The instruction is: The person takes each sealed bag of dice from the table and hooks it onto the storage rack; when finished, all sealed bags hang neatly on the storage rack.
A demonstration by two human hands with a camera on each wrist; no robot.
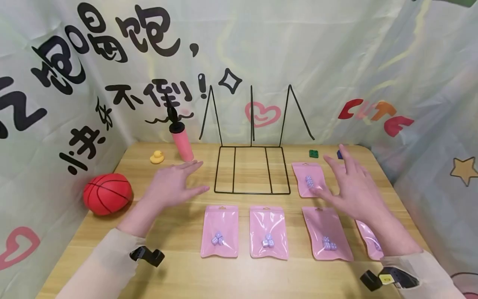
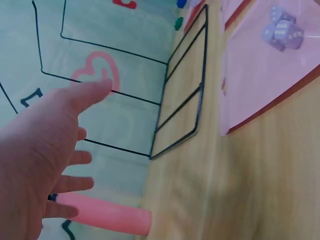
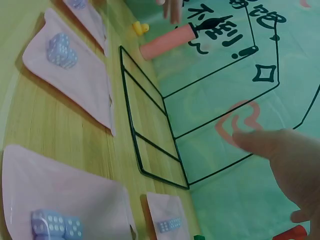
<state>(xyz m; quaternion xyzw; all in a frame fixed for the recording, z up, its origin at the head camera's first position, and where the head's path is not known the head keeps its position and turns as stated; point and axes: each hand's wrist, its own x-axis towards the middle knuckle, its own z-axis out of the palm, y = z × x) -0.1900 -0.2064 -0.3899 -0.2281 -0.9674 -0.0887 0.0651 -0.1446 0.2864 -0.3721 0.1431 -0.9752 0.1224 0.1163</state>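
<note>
My left hand (image 1: pixel 171 185) hovers over the table left of a black wire rack (image 1: pixel 252 193), fingers spread and holding nothing. On the right, my right hand (image 1: pixel 354 189) is raised with fingers apart, also holding nothing; its thumb overlaps a pink pouch (image 1: pixel 307 169) beside the rack. Three more pink pouches, the left (image 1: pixel 220 220), middle (image 1: pixel 267 216) and right (image 1: pixel 319 220), lie flat in a front row. Partly hidden under my right forearm is another pouch (image 1: pixel 367 238). Light purple dice (image 3: pixel 61 50) show through the pouches. The rack has three upright hooked wires at its back.
Left of the rack stand a pink cylinder with a black pointed top (image 1: pixel 182 143), a yellow rubber duck (image 1: pixel 157 157) and a red basketball (image 1: pixel 108 194). At the back right are a green block (image 1: pixel 313 153) and a blue block (image 1: pixel 339 155). A printed cloth (image 1: pixel 317 50) surrounds the table.
</note>
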